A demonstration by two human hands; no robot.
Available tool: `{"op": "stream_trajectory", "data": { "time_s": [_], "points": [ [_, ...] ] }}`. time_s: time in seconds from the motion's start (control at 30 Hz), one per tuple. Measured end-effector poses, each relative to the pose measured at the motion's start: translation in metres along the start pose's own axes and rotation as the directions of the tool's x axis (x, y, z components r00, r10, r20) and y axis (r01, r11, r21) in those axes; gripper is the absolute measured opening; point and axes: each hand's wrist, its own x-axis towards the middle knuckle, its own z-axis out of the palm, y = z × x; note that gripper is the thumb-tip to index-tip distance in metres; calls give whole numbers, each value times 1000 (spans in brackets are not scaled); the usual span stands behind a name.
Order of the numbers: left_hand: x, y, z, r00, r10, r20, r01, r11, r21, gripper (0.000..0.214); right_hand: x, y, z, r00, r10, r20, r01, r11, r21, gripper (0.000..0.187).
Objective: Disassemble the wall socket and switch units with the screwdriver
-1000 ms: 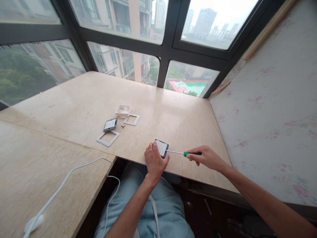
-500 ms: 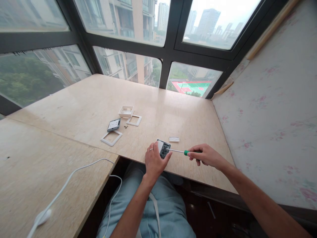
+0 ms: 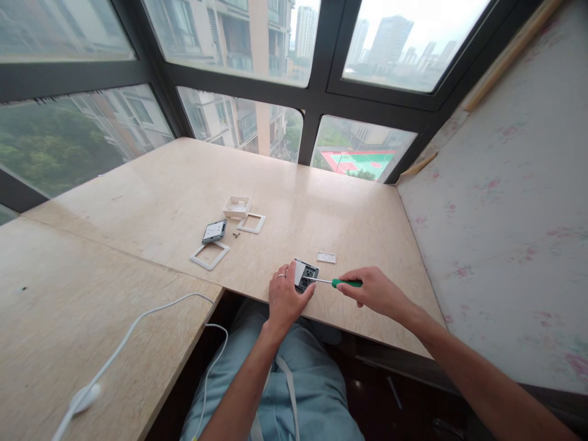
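Observation:
Near the counter's front edge, my left hand (image 3: 287, 295) grips a wall socket module (image 3: 310, 273), its fingers on the left side and thumb at the lower edge. One part of the module's face is white, and the other shows dark inner parts. My right hand (image 3: 374, 293) is closed around the green handle of a screwdriver (image 3: 346, 283). The metal shaft points left, and its tip reaches the dark part of the module; the exact contact is too small to tell. A small white cover piece (image 3: 326, 258) lies just beyond the module.
Further left lie a second socket module (image 3: 214, 231), a white frame (image 3: 210, 256), another white frame (image 3: 251, 223), a white back box (image 3: 237, 207) and small screws (image 3: 236, 235). A white cable (image 3: 138, 318) runs over the left counter and down its edge. Windows and a papered wall border the counter.
The screwdriver and my right hand have moved left, and the tip is further over the module's dark part. My right fingers have shifted on the handle. The view has shifted slightly.

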Motion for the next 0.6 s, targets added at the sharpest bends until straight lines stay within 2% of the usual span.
{"op": "stream_trajectory", "data": {
  "time_s": [0.07, 0.17, 0.33, 0.4, 0.47, 0.53, 0.6],
  "points": [
    [1, 2, -1, 1000, -7, -7, 8, 1000, 10, 75, 0, -1, 2, 991, -125, -48, 116, 979, -165, 29],
    [2, 5, -4, 1000, -15, -3, 15, 1000, 11, 74, 0, 6, 8, 952, -303, -52, 262, 889, -375, 26],
    [3, 9, -5, 999, -34, -18, 35, 998, 47, 70, -6, 26, 27, 895, -437, -90, 352, 817, -457, 36],
    [3, 10, -5, 999, -42, -26, 43, 998, 52, 68, -9, 32, 36, 897, -421, -137, 335, 848, -409, 39],
    [3, 11, -4, 998, -48, -27, 50, 997, 53, 66, -10, 35, 43, 919, -347, -185, 293, 918, -266, 39],
    [4, 12, -4, 998, -61, -15, 62, 996, 64, 59, -9, 35, 44, 964, -195, -180, 193, 981, -29, 39],
    [4, 12, -5, 997, -77, 8, 77, 994, 74, 53, -6, 32, 41, 994, -29, -102, 47, 983, 175, 39]
  ]
}}
